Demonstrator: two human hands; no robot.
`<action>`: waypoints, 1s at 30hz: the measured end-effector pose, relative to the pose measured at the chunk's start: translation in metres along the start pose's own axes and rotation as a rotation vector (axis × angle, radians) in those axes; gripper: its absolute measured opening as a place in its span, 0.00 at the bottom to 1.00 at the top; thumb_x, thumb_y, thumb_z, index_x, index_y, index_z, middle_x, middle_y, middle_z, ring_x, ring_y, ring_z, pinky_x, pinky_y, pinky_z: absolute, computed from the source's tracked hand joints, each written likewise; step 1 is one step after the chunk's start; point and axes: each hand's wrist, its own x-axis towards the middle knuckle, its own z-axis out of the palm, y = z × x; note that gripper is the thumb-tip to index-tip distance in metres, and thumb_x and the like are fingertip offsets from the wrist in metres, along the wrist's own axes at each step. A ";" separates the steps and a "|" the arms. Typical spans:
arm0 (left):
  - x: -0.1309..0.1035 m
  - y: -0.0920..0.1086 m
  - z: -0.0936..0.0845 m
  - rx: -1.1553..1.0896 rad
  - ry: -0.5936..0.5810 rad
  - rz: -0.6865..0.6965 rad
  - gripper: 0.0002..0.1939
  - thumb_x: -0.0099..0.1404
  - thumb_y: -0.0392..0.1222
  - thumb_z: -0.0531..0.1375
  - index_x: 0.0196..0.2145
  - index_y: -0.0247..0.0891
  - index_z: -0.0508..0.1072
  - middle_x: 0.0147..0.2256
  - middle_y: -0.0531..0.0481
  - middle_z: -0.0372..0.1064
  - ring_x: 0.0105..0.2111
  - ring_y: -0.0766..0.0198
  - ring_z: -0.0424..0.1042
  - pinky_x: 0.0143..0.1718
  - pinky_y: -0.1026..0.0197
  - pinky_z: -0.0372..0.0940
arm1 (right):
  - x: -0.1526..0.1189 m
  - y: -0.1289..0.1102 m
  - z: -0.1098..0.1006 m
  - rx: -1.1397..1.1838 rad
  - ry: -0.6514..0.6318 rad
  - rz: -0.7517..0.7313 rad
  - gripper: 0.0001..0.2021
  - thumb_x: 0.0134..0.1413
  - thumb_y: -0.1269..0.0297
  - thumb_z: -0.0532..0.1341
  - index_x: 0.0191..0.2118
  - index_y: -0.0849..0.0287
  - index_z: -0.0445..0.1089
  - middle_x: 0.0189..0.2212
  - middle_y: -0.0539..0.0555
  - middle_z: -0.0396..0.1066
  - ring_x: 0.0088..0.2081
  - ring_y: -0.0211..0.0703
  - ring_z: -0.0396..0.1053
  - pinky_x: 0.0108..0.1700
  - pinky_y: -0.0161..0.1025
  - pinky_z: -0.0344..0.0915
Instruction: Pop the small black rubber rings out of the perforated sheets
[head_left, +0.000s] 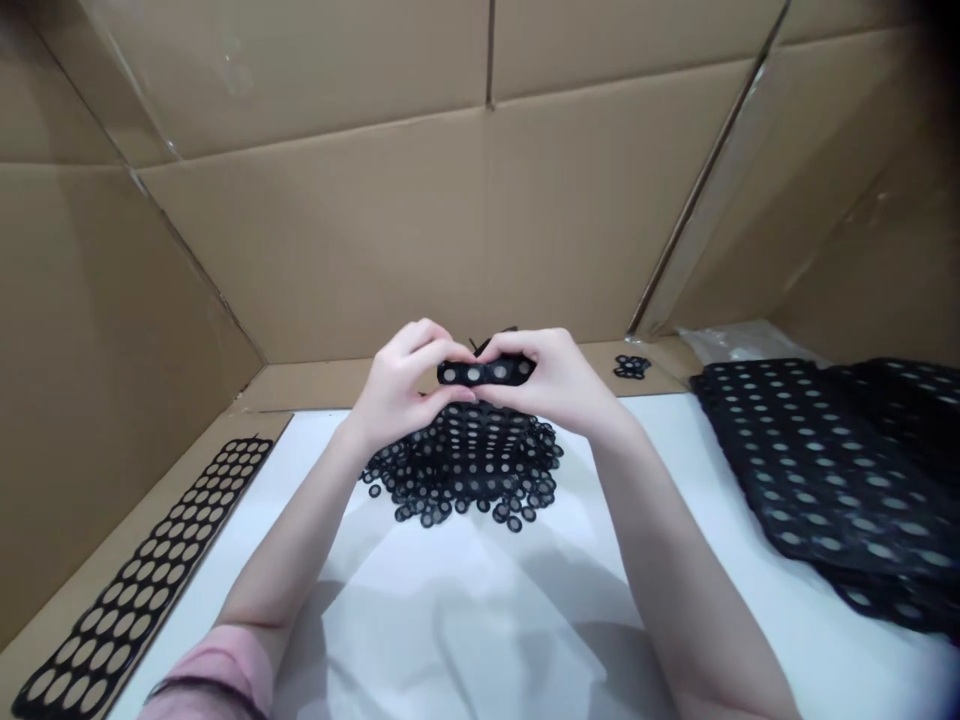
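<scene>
Both my hands pinch a black sheet with pale round spots [486, 373], raised above the table's far part. My left hand [409, 385] grips the left side of its upper edge between thumb and fingers. On the other side, my right hand [544, 380] pinches it close by, the fingertips of both hands nearly meeting. The sheet seems to bend over and hang down behind or below my hands; where it ends I cannot tell. Beneath lies a heap of small black rings with pale centres [427, 495].
A stack of black sheets with pale spots [832, 480] lies at right. A black strip with punched round holes [142, 580] runs along the left side. A small black scrap [631, 366] lies at the back right near clear plastic [742, 340]. Cardboard walls [337, 240] enclose the white tabletop [450, 620].
</scene>
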 end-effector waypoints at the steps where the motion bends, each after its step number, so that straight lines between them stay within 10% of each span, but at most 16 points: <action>1: 0.000 0.000 0.001 0.007 0.009 0.020 0.11 0.60 0.46 0.64 0.39 0.38 0.75 0.35 0.49 0.68 0.36 0.63 0.67 0.40 0.61 0.65 | 0.000 0.000 0.000 -0.002 -0.011 0.000 0.06 0.44 0.65 0.66 0.31 0.61 0.74 0.24 0.48 0.71 0.27 0.36 0.65 0.31 0.33 0.56; 30: -0.016 0.009 0.035 0.151 0.196 -0.080 0.12 0.69 0.36 0.49 0.29 0.35 0.68 0.25 0.51 0.67 0.26 0.66 0.66 0.29 0.65 0.58 | 0.001 -0.004 0.015 -0.037 -0.030 0.024 0.06 0.46 0.66 0.61 0.23 0.61 0.65 0.18 0.46 0.63 0.24 0.34 0.59 0.28 0.33 0.52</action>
